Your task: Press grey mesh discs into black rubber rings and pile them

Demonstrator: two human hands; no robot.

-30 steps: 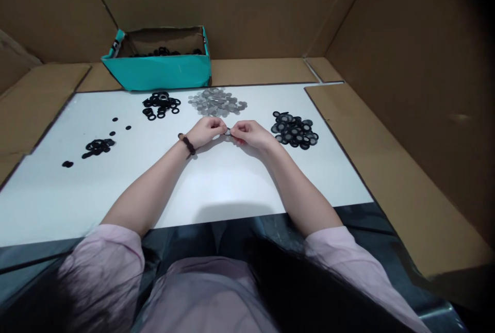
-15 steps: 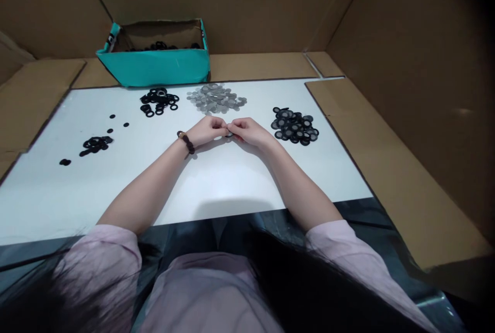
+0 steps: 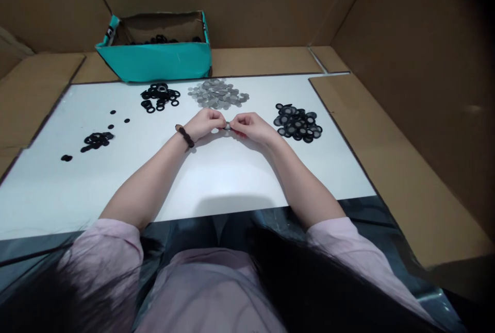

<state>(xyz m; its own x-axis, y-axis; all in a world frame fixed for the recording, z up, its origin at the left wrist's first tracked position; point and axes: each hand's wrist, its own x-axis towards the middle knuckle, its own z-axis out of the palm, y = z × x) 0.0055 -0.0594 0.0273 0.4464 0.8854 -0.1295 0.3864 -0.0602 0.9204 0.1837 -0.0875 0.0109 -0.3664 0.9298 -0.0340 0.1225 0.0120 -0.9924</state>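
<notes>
Between my fingertips is a small black ring with a grey disc [image 3: 227, 126], partly covered by the fingers. My left hand [image 3: 207, 121] pinches its left edge, and my right hand [image 3: 249, 126] pinches the right edge. Just beyond the hands lies a heap of flat grey discs [image 3: 218, 94]. A pile of black rings [image 3: 160, 97] sits to the left of that heap. Right of my right hand is a pile of black rings with grey centres [image 3: 297, 122].
A teal box [image 3: 158, 62] holding black pieces stands at the back left. More black rings and small black discs [image 3: 96, 140] lie on the left of the white tabletop [image 3: 224, 178]. Brown cardboard walls [image 3: 263, 3] enclose the back and sides.
My fingertips have drawn slightly apart, so more of the ring and disc shows between them. The whole view has shifted a little; the piles look the same.
</notes>
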